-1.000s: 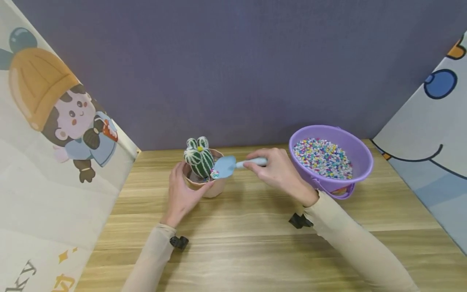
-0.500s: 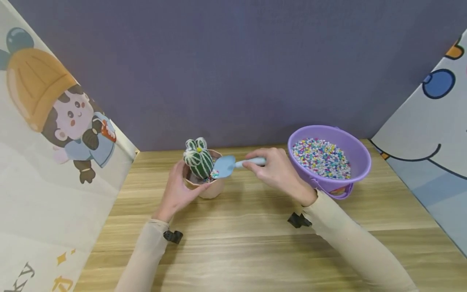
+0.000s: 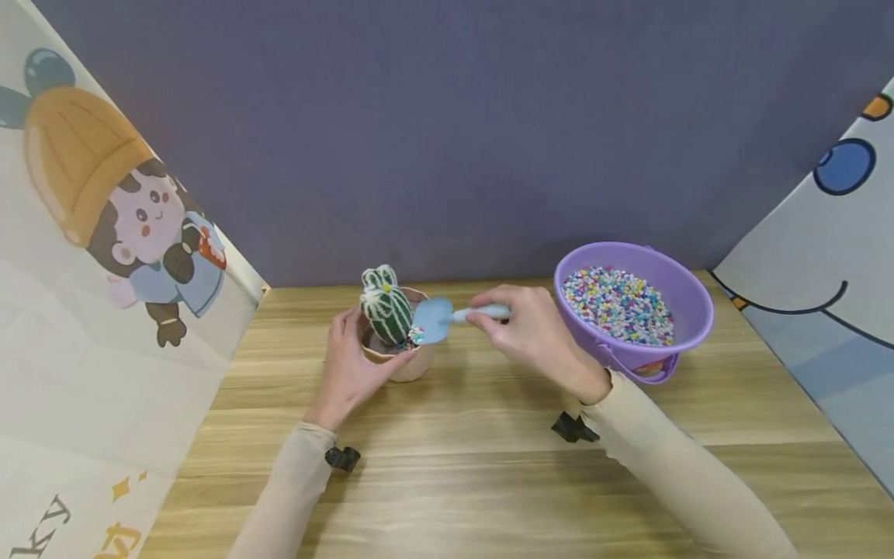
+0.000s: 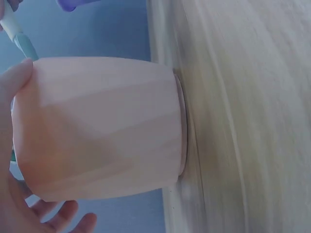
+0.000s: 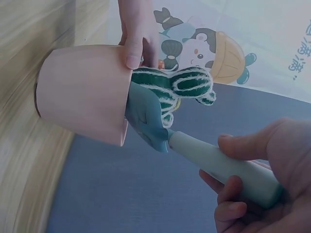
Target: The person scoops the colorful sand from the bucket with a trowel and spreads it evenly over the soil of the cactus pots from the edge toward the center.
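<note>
Partitioned booth (image 3: 447, 140) (cartoon-printed panels (image 3: 91, 326))

In the left wrist view, the pot (image 4: 102, 128) hides almost the whole cactus (image 3: 388, 314), and the top edge cuts the purple bucket (image 4: 70, 4). In the right wrist view, the trowel's (image 5: 148, 114) tip is hidden by the pot's rim, and the right hand (image 5: 286, 162) is cut off. The beads (image 3: 416, 335) on the trowel are too small for counting.

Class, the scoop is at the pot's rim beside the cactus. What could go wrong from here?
Coloured beads sit at the tip of the tilted scoop, so some might spill outside the pot. The scoop lies close beside the cactus and could nudge it. The left grip holds the pot near its top, so a hard push might tip it.
</note>
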The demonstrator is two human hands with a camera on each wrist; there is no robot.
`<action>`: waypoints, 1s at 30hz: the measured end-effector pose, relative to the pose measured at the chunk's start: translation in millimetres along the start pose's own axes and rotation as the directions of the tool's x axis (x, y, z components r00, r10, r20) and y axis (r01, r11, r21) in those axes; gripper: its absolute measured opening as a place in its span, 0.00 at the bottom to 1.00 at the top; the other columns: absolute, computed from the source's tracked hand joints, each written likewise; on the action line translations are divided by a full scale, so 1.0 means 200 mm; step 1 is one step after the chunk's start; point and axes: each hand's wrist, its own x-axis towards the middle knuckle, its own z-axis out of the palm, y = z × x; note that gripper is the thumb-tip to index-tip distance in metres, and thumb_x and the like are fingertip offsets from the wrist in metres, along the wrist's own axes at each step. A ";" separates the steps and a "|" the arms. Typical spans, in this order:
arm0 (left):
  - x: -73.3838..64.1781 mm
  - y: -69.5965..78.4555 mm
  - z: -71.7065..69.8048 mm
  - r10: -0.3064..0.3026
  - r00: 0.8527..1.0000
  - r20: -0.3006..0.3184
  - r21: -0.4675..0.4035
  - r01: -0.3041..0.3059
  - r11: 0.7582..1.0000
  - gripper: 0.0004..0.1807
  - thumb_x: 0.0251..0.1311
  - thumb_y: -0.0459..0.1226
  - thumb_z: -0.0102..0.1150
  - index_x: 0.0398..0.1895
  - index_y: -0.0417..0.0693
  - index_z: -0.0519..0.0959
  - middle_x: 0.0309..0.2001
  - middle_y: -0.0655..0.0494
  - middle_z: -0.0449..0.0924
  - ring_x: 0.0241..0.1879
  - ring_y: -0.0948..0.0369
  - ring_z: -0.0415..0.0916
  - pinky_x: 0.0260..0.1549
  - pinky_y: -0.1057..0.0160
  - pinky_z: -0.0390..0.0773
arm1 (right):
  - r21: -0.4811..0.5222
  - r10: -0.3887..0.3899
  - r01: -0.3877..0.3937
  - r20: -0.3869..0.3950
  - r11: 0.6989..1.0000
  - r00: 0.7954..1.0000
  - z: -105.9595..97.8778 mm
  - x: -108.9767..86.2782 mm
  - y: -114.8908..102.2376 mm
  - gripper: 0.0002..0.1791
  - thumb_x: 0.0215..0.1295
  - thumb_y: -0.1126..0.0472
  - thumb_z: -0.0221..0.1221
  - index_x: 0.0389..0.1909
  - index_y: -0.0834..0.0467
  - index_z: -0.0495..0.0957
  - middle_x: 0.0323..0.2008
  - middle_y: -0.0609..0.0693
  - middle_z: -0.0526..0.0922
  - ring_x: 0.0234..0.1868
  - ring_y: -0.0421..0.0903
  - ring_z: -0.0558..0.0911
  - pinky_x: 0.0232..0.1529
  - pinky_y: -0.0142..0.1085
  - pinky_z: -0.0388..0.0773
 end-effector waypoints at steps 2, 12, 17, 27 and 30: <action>0.00 0.01 0.01 -0.008 1.000 -0.004 0.020 0.008 1.000 0.67 0.43 0.70 0.80 0.82 0.49 0.61 0.74 0.43 0.62 0.71 0.47 0.65 0.72 0.40 0.73 | -0.013 -0.010 0.010 -0.014 1.000 1.000 0.00 0.00 0.00 0.09 0.65 0.57 0.74 0.43 0.56 0.93 0.37 0.50 0.93 0.20 0.38 0.75 0.22 0.32 0.71; 0.03 -0.03 -0.03 0.056 0.996 0.062 -0.031 -0.054 0.998 0.66 0.45 0.60 0.83 0.84 0.48 0.57 0.80 0.38 0.57 0.78 0.41 0.59 0.76 0.33 0.65 | -0.002 -0.067 0.067 -0.040 0.998 0.997 0.00 -0.01 0.02 0.08 0.65 0.58 0.74 0.42 0.56 0.92 0.37 0.49 0.92 0.22 0.39 0.77 0.22 0.32 0.73; 0.05 -0.07 -0.05 0.105 0.987 0.118 -0.097 -0.094 0.991 0.63 0.48 0.53 0.83 0.84 0.49 0.56 0.81 0.41 0.58 0.80 0.42 0.56 0.79 0.34 0.60 | 0.026 -0.066 0.067 -0.050 0.997 0.997 0.01 -0.02 0.07 0.09 0.63 0.58 0.75 0.42 0.56 0.92 0.35 0.50 0.93 0.21 0.38 0.77 0.23 0.31 0.74; 0.04 -0.07 -0.04 0.068 0.990 0.120 -0.136 -0.051 0.989 0.62 0.49 0.56 0.84 0.83 0.54 0.58 0.81 0.47 0.60 0.79 0.45 0.58 0.79 0.35 0.61 | 0.360 0.139 -0.115 -0.042 0.926 0.989 0.02 -0.03 0.12 0.18 0.58 0.60 0.80 0.48 0.58 0.89 0.39 0.54 0.93 0.30 0.42 0.85 0.30 0.31 0.83; 0.03 -0.06 -0.04 0.059 0.993 0.101 -0.135 -0.045 0.990 0.62 0.47 0.57 0.84 0.83 0.54 0.58 0.80 0.48 0.62 0.78 0.46 0.59 0.78 0.36 0.62 | 0.465 0.138 -0.100 -0.047 0.880 0.989 0.03 -0.03 0.14 0.18 0.58 0.62 0.79 0.48 0.61 0.88 0.38 0.58 0.91 0.27 0.41 0.86 0.27 0.31 0.84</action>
